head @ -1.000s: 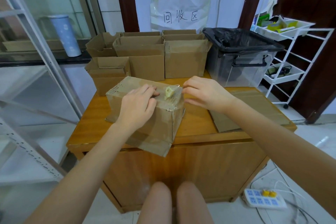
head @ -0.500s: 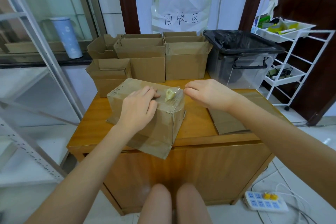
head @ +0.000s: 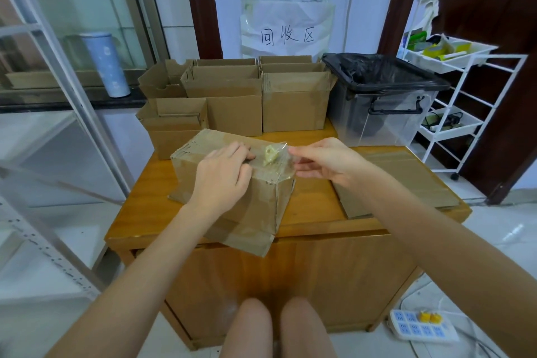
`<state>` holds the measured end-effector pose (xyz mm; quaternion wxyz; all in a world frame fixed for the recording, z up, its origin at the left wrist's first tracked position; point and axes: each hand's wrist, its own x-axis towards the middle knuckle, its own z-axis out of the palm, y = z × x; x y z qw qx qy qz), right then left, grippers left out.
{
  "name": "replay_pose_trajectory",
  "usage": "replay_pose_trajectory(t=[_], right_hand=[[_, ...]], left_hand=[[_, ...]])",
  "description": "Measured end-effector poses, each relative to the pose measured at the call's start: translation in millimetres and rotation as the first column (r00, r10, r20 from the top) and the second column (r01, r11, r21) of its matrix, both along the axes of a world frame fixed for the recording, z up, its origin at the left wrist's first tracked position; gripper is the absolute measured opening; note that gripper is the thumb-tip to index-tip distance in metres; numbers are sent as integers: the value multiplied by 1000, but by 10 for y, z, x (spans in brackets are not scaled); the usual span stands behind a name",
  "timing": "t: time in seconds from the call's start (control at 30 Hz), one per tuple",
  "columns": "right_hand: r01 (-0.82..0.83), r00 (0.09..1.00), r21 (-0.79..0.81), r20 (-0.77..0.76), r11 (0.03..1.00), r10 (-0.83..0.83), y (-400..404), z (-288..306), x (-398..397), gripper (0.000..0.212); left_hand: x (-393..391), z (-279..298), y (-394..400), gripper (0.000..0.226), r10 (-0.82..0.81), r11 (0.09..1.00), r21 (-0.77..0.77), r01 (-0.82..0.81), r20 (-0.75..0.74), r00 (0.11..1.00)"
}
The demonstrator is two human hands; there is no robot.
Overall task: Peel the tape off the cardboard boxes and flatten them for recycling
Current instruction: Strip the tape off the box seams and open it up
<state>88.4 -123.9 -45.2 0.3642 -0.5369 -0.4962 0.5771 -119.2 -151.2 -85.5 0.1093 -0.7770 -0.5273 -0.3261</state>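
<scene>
Open cardboard boxes [head: 232, 96] are standing in a row behind the taped box [head: 232, 183], with a lidless clear bin [head: 380, 113] lined in black to their right and a flattened sheet of cardboard [head: 401, 180] lying right of the taped box on the desk [head: 308, 206]. A white power strip [head: 421, 328] is lying on the floor, lower right of the box. The left hand [head: 220, 177] is covering much of the box top, fingers curled and pressing down near the seam; whether they are gripping anything cannot be told. The right hand [head: 322, 160] is pinching the clear tape [head: 276, 157], lifted at the box's far right corner, where a yellowish wad is sticking.
</scene>
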Motion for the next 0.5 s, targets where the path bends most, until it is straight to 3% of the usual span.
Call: replay_pose_trajectory(t=[0.1, 0.27, 0.43, 0.5], right_hand=[[27, 996, -78, -86, 997, -34, -15, 123, -57, 13], [115, 991, -19, -65, 993, -116, -62, 228, -91, 5], [161, 970, -95, -167, 982, -175, -237, -97, -79, 66], [118, 974, -112, -182, 987, -137, -327, -221, -77, 58]], left_hand=[[9, -9, -2, 45, 4, 1000, 19, -4, 2, 1000], [42, -33, 31, 41, 47, 996, 72, -45, -33, 998], [151, -79, 74, 40, 105, 987, 122, -102, -14, 994], [198, -90, 81, 38, 124, 981, 152, -120, -17, 992]])
